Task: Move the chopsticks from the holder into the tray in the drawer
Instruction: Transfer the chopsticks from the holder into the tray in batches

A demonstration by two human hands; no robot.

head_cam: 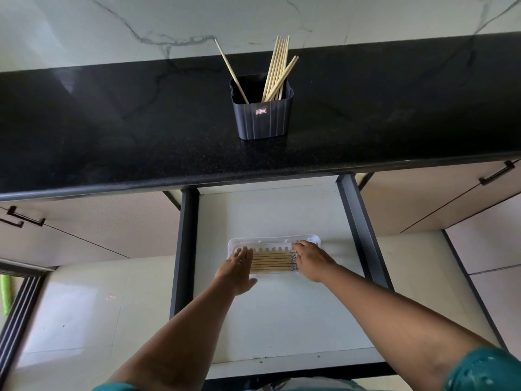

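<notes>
A dark ribbed holder [262,114] stands on the black counter with several wooden chopsticks [277,69] leaning in it; one stick leans alone to the left. In the open drawer lies a white tray [270,241] with several chopsticks [271,260] laid side by side across it. My left hand [236,270] rests flat on the left ends of those sticks, fingers spread. My right hand [311,261] rests on their right ends, fingers spread. Neither hand grips anything that I can see.
The black counter [112,131] overhangs the back of the drawer. The drawer [282,320] has dark side rails and a white floor. Closed cabinet doors with black handles flank it. Pale floor tiles lie below on the left.
</notes>
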